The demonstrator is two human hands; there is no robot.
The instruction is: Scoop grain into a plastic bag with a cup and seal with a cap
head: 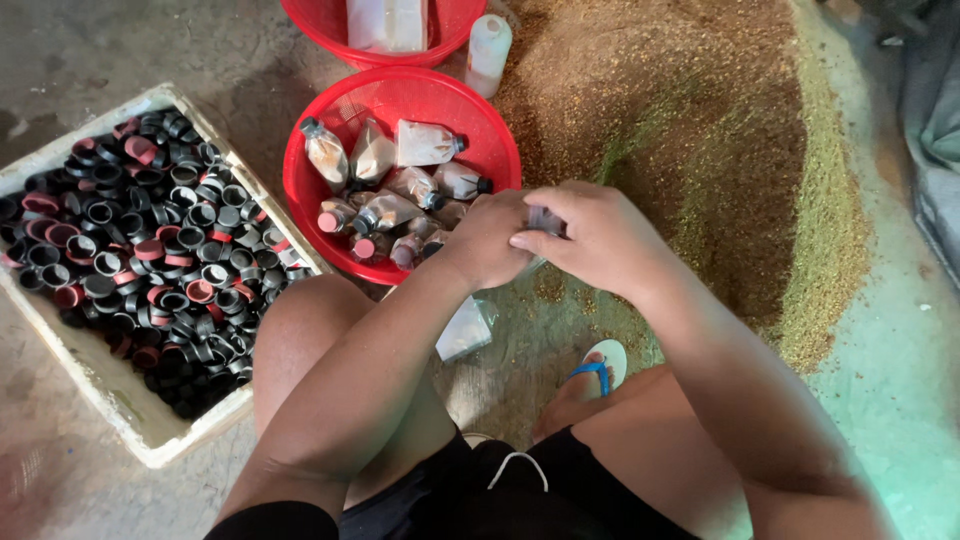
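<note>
Both hands meet over the right rim of a red basin [480,120]. My left hand [490,240] wraps around a small bottle that is almost wholly hidden by the fingers. My right hand [600,235] pinches a dark cap [546,220] at the top of that bottle. Several small plastic bottles [400,190] filled with brownish grain, some capped in black or red, lie in the basin.
A white foam box [110,400] at left holds several black and red caps. A second red basin [320,25] and a white bottle [488,50] sit at the top. A large brown and yellowish grain pile [700,140] spreads at right. Another bottle [465,330] lies between my knees.
</note>
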